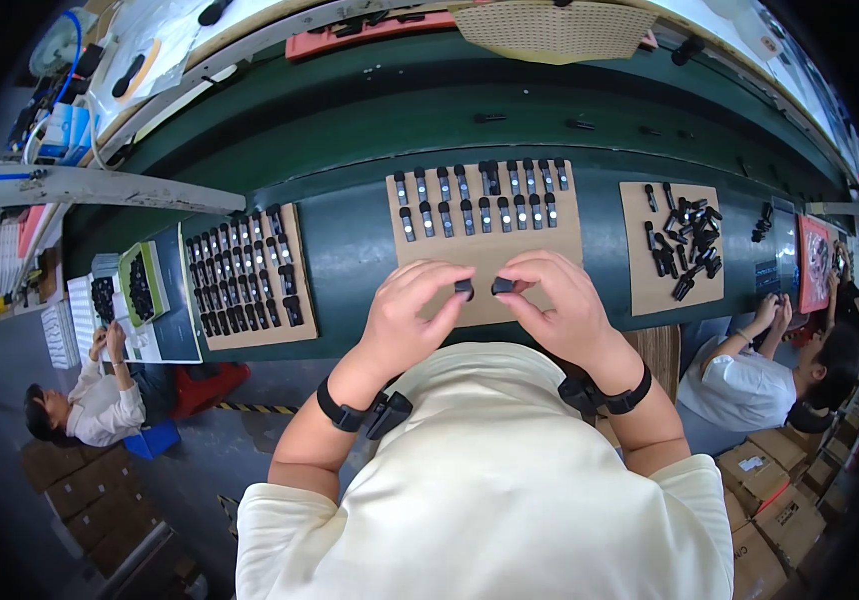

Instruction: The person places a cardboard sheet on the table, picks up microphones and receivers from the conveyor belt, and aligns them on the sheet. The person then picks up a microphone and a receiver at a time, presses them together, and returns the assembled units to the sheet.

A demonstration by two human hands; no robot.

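Note:
My left hand (412,305) pinches a small black piece (464,287) between thumb and fingertips. Facing it, my right hand (562,302) pinches a second small black piece (502,286). A narrow gap separates the two pieces. Both hands are over the near part of a brown cardboard sheet (490,255). At its far side lie two rows of small black stick-shaped devices (446,220) with rounded dark tops, like mini microphones. Most show a pale round spot. The fingers hide part of each held piece, so their exact kind is unclear.
On the left, another cardboard sheet (308,325) carries tight rows of similar devices. A right-hand sheet (640,290) bears a loose pile of them. Beyond runs a green conveyor-like channel (330,125) with scattered black pieces. Co-workers sit at left (100,410) and right (750,385).

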